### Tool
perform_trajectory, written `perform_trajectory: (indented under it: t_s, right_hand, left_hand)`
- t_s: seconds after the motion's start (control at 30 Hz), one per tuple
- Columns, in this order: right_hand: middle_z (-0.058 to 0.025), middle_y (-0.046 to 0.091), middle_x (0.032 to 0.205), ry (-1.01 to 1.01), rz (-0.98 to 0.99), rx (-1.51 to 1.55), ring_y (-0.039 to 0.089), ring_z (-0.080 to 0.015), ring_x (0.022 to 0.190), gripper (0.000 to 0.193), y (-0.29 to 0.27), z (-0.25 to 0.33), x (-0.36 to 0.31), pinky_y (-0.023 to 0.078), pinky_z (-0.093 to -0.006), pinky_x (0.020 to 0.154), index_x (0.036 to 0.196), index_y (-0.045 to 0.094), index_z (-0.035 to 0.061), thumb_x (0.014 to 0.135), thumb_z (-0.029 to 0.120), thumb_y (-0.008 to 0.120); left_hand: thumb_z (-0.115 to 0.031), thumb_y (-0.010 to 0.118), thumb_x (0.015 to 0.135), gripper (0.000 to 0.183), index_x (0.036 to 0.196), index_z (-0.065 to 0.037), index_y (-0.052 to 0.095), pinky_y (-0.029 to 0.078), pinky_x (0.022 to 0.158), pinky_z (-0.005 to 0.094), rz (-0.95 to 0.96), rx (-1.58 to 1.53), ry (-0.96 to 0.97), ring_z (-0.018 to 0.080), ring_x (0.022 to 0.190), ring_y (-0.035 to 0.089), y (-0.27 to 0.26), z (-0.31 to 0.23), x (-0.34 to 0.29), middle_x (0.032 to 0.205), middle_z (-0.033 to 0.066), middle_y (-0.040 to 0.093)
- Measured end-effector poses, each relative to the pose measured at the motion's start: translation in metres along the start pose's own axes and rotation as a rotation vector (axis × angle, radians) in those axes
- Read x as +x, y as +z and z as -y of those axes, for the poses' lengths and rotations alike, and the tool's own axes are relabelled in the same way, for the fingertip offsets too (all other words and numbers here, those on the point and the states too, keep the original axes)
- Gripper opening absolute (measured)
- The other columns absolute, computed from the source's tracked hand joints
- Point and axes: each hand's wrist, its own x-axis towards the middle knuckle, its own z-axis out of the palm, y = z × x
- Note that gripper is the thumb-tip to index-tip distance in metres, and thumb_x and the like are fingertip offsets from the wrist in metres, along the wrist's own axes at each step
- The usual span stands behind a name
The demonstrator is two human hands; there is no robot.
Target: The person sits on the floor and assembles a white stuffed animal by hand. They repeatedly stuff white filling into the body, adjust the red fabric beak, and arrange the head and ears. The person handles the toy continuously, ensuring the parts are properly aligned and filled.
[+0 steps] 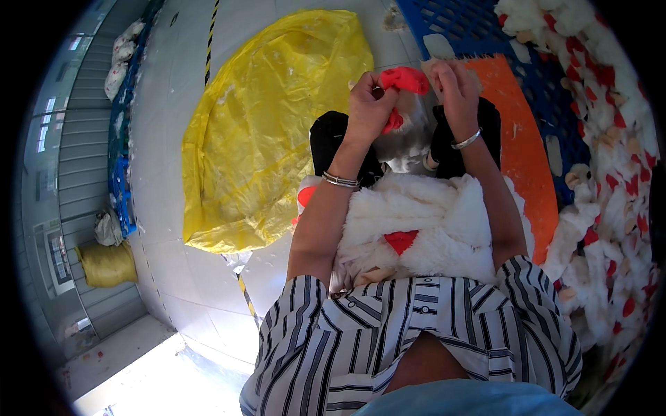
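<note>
Grip: left hand and right hand both pinched shut on 1 plush toy, white-grey fur with red part at top; held up above the knees.

Nearest, under the wrists: lap heap of white plush pieces with red patches, resting against striped shirt. Judged as pieces awaiting handling or just handled; cannot tell which.

Right of grip: large pile of like white-and-red plush along the edge, many items. Judged: work well short of finished if this pile is the stock, only 1 piece in hand.

Beyond grip: orange sheet over blue crate.

Left of grip: yellow bag, flat, spread on floor, apparently near empty.

Surface: pale tiled floor, fluff scattered, black-yellow tape line.

Far left: blue crates with white bags, tied yellow sack, grey shuttered wall.
</note>
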Motion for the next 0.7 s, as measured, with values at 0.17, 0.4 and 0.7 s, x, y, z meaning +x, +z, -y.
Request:
perform_trajectory:
  t_s: [0.17,0.4,0.7]
  right_hand:
    - [-0.0047,0.066,0.085,0.086,0.187,-0.113,0.060,-0.0090,0.076,0.017,0.014,-0.002,-0.008,0.049,-0.0245,0.070,0.100,0.063,-0.0007,0.093,0.015,0.062]
    - [-0.0051,0.065,0.086,0.049,0.114,-0.149,0.062,-0.0097,0.078,0.018,0.008,-0.009,-0.001,0.050,-0.0237,0.071,0.103,0.062,-0.0005,0.091,0.014,0.064]
    - [-0.0092,0.067,0.088,0.096,0.252,-0.216,0.063,-0.0146,0.075,0.020,0.011,-0.024,-0.011,0.051,-0.0275,0.071,0.106,0.062,-0.0006,0.092,0.014,0.062]
  left_hand:
    - [-0.004,0.063,0.086,0.014,0.098,0.001,0.057,0.049,0.062,0.0226,0.016,-0.024,0.011,0.0068,0.069,0.059,-0.002,0.000,-0.001,0.080,0.0027,0.062]
    - [-0.009,0.063,0.087,0.023,0.108,0.002,0.062,0.049,0.060,0.0229,0.204,0.070,-0.195,0.0079,0.068,0.059,-0.005,-0.005,-0.006,0.083,0.0044,0.065]
    - [-0.009,0.066,0.088,0.014,0.097,-0.001,0.059,0.049,0.056,0.0230,0.101,-0.018,-0.151,0.0080,0.066,0.060,-0.006,0.013,0.002,0.083,0.0051,0.064]
